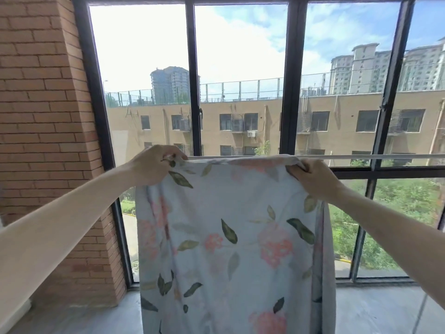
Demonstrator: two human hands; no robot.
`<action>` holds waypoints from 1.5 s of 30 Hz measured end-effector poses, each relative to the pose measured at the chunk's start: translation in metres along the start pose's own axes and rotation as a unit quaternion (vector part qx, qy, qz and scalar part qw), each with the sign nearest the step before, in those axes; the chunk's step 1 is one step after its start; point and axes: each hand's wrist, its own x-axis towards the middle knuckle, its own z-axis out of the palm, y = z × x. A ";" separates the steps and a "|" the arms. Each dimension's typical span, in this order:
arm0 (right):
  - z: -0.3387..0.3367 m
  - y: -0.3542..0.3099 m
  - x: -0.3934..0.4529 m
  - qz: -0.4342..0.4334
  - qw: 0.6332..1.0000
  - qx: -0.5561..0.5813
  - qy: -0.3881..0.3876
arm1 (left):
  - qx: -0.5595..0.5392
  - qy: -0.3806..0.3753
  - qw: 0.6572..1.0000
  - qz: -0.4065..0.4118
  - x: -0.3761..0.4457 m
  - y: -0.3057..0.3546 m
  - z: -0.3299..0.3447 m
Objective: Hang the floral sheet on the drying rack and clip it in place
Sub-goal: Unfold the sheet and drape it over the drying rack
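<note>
Both bare forearms reach forward and upward from the lower corners, converging toward the rail. Left hand (154, 165) has its fingers curled over, gripping the floral sheet (231, 237) at its upper left corner; right hand (313, 177) grips the upper right corner in bunched fingers. Between the hands the sheet's top edge lies along the white drying rack rail (375, 156), and the cloth hangs down before the dark-framed window (291, 92), beside a brick wall (45, 116).

Red brick wall (43, 116) left of dark-framed windows (292, 92), grey concrete floor (375, 309), bright daylight.
</note>
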 end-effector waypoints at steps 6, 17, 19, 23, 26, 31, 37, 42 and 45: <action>0.013 -0.009 0.004 0.014 0.999 0.029 0.007 | -0.023 -0.128 0.992 0.006 -0.004 0.033 0.012; 0.034 -0.019 0.009 0.001 0.999 0.038 0.009 | 0.404 -0.211 0.890 0.034 0.007 0.041 0.039; 0.031 -0.016 0.008 0.002 0.999 0.034 0.018 | 0.405 -0.177 0.896 0.048 0.014 0.033 0.041; 0.011 0.005 0.001 0.017 0.998 0.047 0.029 | 0.200 -0.077 0.976 0.036 0.028 0.009 0.022; 0.001 0.021 -0.004 0.022 0.998 0.050 0.037 | 0.095 0.003 0.994 0.061 0.028 0.005 0.013; -0.004 0.027 -0.004 0.014 0.998 0.058 0.029 | 0.067 0.035 0.994 0.081 0.029 0.003 0.010; -0.004 0.027 -0.004 0.001 0.999 0.040 0.037 | 0.136 0.089 0.977 0.137 0.035 0.008 -0.005; 0.006 0.032 -0.012 0.023 1.000 0.012 0.014 | 0.092 0.068 0.989 0.097 0.036 0.020 -0.011; 0.027 0.033 -0.021 0.039 0.998 0.058 -0.009 | -0.009 0.041 0.996 0.076 0.036 0.036 -0.001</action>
